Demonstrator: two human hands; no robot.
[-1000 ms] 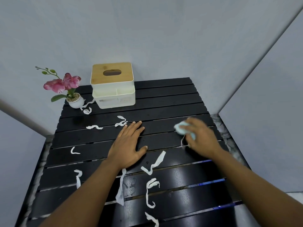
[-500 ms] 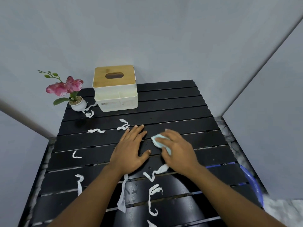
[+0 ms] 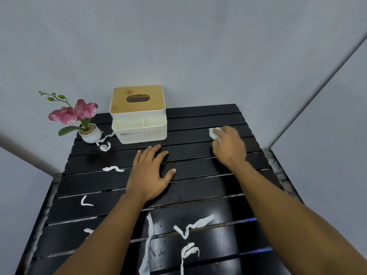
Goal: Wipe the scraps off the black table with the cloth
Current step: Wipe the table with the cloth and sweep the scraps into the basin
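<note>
A black slatted table [image 3: 198, 187] carries several white paper scraps: one [image 3: 113, 168] left of centre, one [image 3: 193, 225] near the front, a long strip [image 3: 148, 245] by my left forearm, and a curled one [image 3: 104, 146] by the pot. My right hand [image 3: 228, 145] presses a small pale-blue cloth [image 3: 214, 132] onto the far right slats; only the cloth's edge shows past the fingers. My left hand [image 3: 149, 171] lies flat on the table's middle, fingers spread, holding nothing.
A white tissue box with a wooden lid [image 3: 139, 114] stands at the back centre. A small white pot with a pink orchid [image 3: 89, 132] sits at the back left. Grey walls close in behind and on the right.
My right hand has carried the cloth from the table's middle, beside my left hand, away to the far right. The left hand stays flat in place.
</note>
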